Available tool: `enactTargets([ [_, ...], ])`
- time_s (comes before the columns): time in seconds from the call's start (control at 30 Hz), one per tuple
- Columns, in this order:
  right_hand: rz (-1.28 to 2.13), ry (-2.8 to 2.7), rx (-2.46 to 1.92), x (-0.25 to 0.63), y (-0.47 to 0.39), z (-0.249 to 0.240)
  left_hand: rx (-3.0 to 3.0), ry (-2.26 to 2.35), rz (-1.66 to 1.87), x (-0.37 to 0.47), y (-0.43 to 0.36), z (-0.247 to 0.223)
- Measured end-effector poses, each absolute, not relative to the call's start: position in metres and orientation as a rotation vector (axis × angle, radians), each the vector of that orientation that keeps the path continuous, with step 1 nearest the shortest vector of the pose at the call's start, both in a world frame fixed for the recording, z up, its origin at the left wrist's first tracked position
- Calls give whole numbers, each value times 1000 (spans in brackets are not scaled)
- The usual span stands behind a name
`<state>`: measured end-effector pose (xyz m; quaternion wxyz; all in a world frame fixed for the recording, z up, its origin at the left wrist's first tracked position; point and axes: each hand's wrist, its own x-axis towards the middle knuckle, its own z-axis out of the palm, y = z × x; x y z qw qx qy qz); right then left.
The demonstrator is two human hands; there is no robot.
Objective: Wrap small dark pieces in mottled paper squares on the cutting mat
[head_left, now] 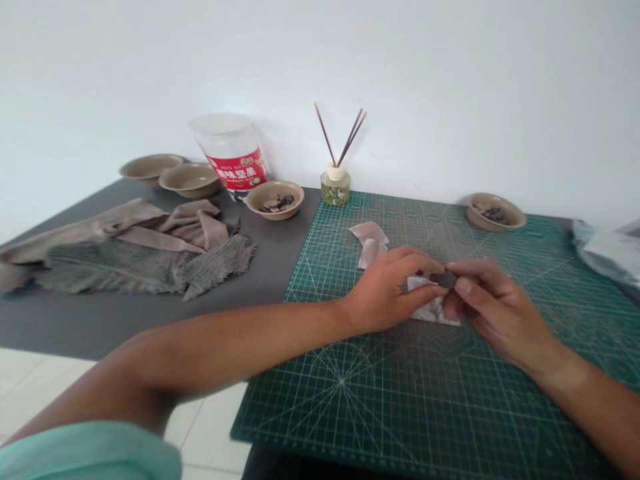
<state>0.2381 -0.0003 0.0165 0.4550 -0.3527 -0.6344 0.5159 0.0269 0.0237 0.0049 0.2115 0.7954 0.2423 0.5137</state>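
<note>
Between my two hands is a small dark grey, roundish flat piece [445, 280], too blurred to name more exactly. My left hand [390, 287] pinches its left side between thumb and fingers. From the right, my right hand [495, 300] grips the same piece with thumb and forefinger. Just beneath them a pale sheet of sandpaper-like material [433, 312] lies on the green cutting mat [350, 413], partly hidden by the hands. Two smaller pinkish pieces of similar sheet [370, 245] lie overlapping beyond my left hand.
A bowl with small pieces [495, 225] stands at the mat's back right, another such bowl [275, 213] left of the mat. Behind are a reed diffuser [335, 185], a plastic tub [235, 157] and two more bowls [190, 180]. Grey-brown cloths [125, 253] lie left, a silvery bag [607, 250] right.
</note>
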Motion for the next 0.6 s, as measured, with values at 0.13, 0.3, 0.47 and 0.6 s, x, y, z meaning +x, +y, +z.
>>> enactTargets([
  [0.13, 971, -1689, -1016, 237, -4, 16, 2234, 732, 1468, 27, 24, 3],
  [0.3, 793, -1678, -1055, 234, -7, 16, 2259, 728, 1491, 27, 24, 1],
  [0.47, 716, -1689, -1051, 235, -8, 14, 2263, 762, 1463, 27, 24, 1],
  [0.6, 646, -1709, -998, 237, -9, 11, 2267, 736, 1457, 27, 23, 2],
])
